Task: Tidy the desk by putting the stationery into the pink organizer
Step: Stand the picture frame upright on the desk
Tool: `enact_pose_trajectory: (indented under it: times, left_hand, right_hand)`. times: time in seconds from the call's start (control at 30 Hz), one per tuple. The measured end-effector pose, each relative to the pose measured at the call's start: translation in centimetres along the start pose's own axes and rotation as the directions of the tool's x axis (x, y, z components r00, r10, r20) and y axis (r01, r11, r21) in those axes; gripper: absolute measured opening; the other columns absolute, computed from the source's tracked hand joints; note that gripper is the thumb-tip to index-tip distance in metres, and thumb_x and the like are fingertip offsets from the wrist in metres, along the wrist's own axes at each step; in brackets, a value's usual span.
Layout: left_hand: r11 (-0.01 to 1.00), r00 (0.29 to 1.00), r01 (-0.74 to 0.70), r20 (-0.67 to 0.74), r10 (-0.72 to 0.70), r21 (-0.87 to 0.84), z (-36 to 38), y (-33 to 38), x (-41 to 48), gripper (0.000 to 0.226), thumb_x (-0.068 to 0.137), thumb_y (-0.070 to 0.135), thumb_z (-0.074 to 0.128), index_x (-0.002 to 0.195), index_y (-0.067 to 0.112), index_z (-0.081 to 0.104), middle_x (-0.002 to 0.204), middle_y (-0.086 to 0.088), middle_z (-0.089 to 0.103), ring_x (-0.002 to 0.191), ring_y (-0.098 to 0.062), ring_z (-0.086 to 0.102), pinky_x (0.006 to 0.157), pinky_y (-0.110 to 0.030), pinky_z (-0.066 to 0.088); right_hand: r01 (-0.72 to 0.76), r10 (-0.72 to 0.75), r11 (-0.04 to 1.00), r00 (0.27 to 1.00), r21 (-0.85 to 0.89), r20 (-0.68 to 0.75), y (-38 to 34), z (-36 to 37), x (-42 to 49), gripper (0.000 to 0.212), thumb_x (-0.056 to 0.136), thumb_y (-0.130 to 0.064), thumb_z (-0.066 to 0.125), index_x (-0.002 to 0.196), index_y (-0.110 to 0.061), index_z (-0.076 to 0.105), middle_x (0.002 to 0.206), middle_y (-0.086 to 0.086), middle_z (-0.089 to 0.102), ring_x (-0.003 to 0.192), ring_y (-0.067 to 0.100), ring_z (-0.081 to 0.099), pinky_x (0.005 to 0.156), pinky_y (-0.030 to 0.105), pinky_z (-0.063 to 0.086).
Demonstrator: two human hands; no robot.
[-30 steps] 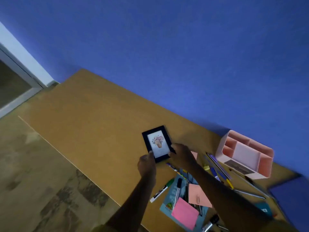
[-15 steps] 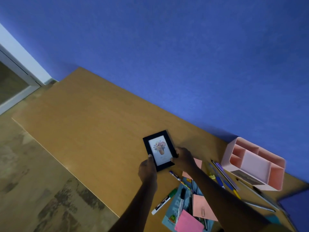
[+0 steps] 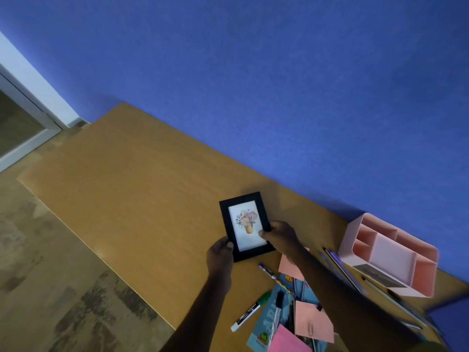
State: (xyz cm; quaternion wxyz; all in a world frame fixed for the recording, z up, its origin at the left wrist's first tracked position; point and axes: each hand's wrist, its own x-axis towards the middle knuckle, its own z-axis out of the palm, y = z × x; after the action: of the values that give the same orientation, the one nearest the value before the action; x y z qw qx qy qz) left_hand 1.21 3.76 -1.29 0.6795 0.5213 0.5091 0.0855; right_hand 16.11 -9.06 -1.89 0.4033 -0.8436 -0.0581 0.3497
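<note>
A small black picture frame (image 3: 229, 212) with a flower print is held over the wooden desk (image 3: 132, 189). My left hand (image 3: 220, 255) grips its lower left corner and my right hand (image 3: 279, 233) pinches its right edge, thumb on the glass. The pink organizer (image 3: 390, 252) with several compartments stands at the right against the wall. Below the frame lie a white marker with a green cap (image 3: 250, 312), a pen (image 3: 267, 271), pink sticky notes (image 3: 313, 320) and a teal booklet (image 3: 269, 318).
The blue wall (image 3: 253, 85) runs along the desk's far side. More pens and a purple ruler (image 3: 342, 269) lie between my right arm and the organizer. The desk's front edge drops to a patterned floor (image 3: 50, 288). A doorway (image 3: 20, 118) is at the left.
The view has shifted, so the organizer and stationery sit further right. Both hands keep hold of the frame, and my right thumb has come onto its glass.
</note>
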Motion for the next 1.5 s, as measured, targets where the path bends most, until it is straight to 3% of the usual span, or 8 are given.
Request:
enact_pose_trajectory:
  times: [0.2,0.33,0.5,0.67,0.9,1.13,1.33,1.5]
  left_hand:
    - [0.995,0.995,-0.084,0.054,0.087,-0.058,0.4,1.3,0.5,0.036,0.101,-0.006,0.055,0.098,0.022,0.078,0.084,0.01,0.08,0.074,-0.008,0.068,0.063,-0.022,0.054]
    - [0.987,0.984,-0.147,0.088,0.152,-0.063,0.5,2.1,1.2,0.038,0.101,-0.008,0.054,0.107,0.021,0.078,0.097,0.006,0.083,0.087,-0.008,0.075,0.073,-0.023,0.059]
    - [0.98,0.978,-0.19,0.082,0.194,-0.06,0.7,2.7,2.8,0.036,0.101,-0.008,0.054,0.112,0.018,0.078,0.104,0.002,0.082,0.095,-0.012,0.074,0.081,-0.027,0.059]
    - [0.967,0.966,-0.256,0.031,0.256,-0.011,0.8,3.6,4.8,0.04,0.098,-0.011,0.052,0.115,0.016,0.077,0.106,0.001,0.081,0.092,-0.007,0.071,0.078,-0.021,0.056]
    - [0.947,0.95,-0.313,0.005,0.314,0.066,0.3,4.5,9.0,0.044,0.096,-0.01,0.053,0.121,0.018,0.076,0.113,0.003,0.08,0.104,-0.013,0.072,0.09,-0.032,0.056]
    - [0.93,0.932,-0.357,-0.025,0.361,0.089,0.1,5.5,12.1,0.045,0.094,-0.012,0.052,0.119,0.015,0.077,0.112,0.001,0.08,0.099,-0.011,0.069,0.083,-0.025,0.052]
    - [0.902,0.914,-0.402,0.013,0.405,0.156,-0.7,6.3,14.1,0.042,0.096,-0.012,0.054,0.124,0.009,0.076,0.115,-0.001,0.078,0.098,-0.006,0.067,0.073,-0.002,0.048]
    - [0.909,0.922,-0.385,0.02,0.387,0.159,-1.0,5.9,15.6,0.041,0.097,-0.01,0.056,0.125,0.012,0.076,0.117,0.001,0.079,0.105,-0.011,0.071,0.081,-0.009,0.051]
  right_hand:
    - [0.04,-0.04,0.988,0.999,0.146,0.001,-2.3,-0.7,0.7,0.028,0.086,-0.025,0.08,0.114,-0.023,0.078,0.106,-0.01,0.08,0.103,0.013,0.075,0.094,0.043,0.063]
    - [0.067,-0.078,0.963,0.997,0.261,0.03,-3.9,-1.7,1.1,0.032,0.084,-0.017,0.086,0.114,-0.022,0.077,0.109,-0.008,0.082,0.106,0.015,0.077,0.096,0.043,0.063]
    - [0.127,-0.157,0.921,0.986,0.367,0.053,-6.3,-2.9,1.4,0.034,0.086,-0.002,0.083,0.118,-0.013,0.077,0.112,-0.004,0.082,0.108,0.018,0.078,0.088,0.03,0.061]
    - [0.128,-0.177,0.926,0.978,0.355,0.109,-8.3,-3.3,2.1,0.038,0.084,0.002,0.084,0.118,-0.013,0.075,0.112,-0.002,0.082,0.105,0.019,0.079,0.084,0.031,0.063]
    - [0.13,-0.178,0.94,0.975,0.316,0.13,-10.1,-2.8,4.5,0.046,0.078,0.013,0.076,0.115,-0.013,0.074,0.108,-0.001,0.082,0.106,0.021,0.077,0.09,0.035,0.061]
    - [0.151,-0.208,0.934,0.967,0.325,0.146,-11.1,-1.4,7.6,0.056,0.073,0.017,0.07,0.119,-0.016,0.072,0.114,0.003,0.081,0.111,0.026,0.075,0.097,0.047,0.062]
    - [0.138,-0.191,0.947,0.968,0.289,0.165,-11.5,-1.1,9.2,0.057,0.073,0.014,0.074,0.118,-0.021,0.071,0.113,0.0,0.081,0.113,0.023,0.074,0.099,0.045,0.061]
    - [0.118,-0.179,0.947,0.967,0.3,0.183,-11.6,-0.9,10.2,0.065,0.07,0.012,0.074,0.127,-0.02,0.071,0.116,0.0,0.081,0.115,0.023,0.073,0.103,0.048,0.059]
